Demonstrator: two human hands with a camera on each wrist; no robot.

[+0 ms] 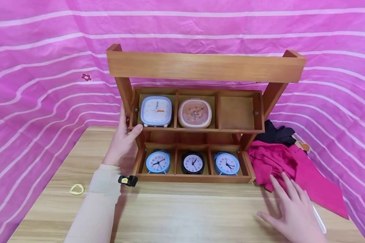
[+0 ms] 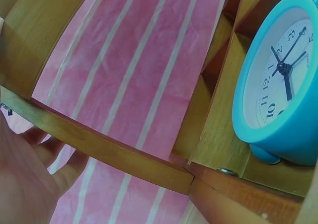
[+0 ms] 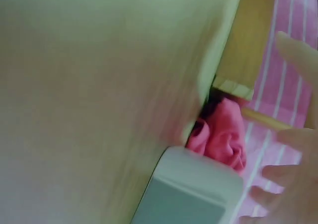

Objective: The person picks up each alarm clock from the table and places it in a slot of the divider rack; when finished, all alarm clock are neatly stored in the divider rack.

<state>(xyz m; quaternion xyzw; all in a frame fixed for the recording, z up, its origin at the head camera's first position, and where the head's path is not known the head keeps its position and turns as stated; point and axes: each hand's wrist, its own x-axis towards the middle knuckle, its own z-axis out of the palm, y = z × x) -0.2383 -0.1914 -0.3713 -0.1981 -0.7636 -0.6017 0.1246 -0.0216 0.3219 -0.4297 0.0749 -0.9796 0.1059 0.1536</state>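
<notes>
wooden rack, two tiers of three compartments each under a broad top rail, standing toward the far edge of a light wooden table, roughly centred. upper tier: lavender square clock in the left compartment, cream clock with a brown face in the middle one, right compartment holding nothing. lower tier: blue round clock left, black round clock middle, second blue round clock right, all upright and facing the near edge. left hand, in a cream sleeve, at the left end of the rack: thumb laid on the front corner of the upper tier, fingers wrapped behind the side post, so the hand grips the rack's left side; the left wrist view shows the curled fingers behind the wood and the left blue clock just beside. small black and yellow object at that wrist, touching the table by the rack's front left corner. right hand near the right front edge of the table, fingers spread and straight, holding nothing, fingertips reaching the magenta cloth heaped just right of the rack. black cloth behind the magenta one, against the rack's right post. white slender object beside the right hand. yellow loop band near the left edge of the table. pink striped sheet behind and around.
</notes>
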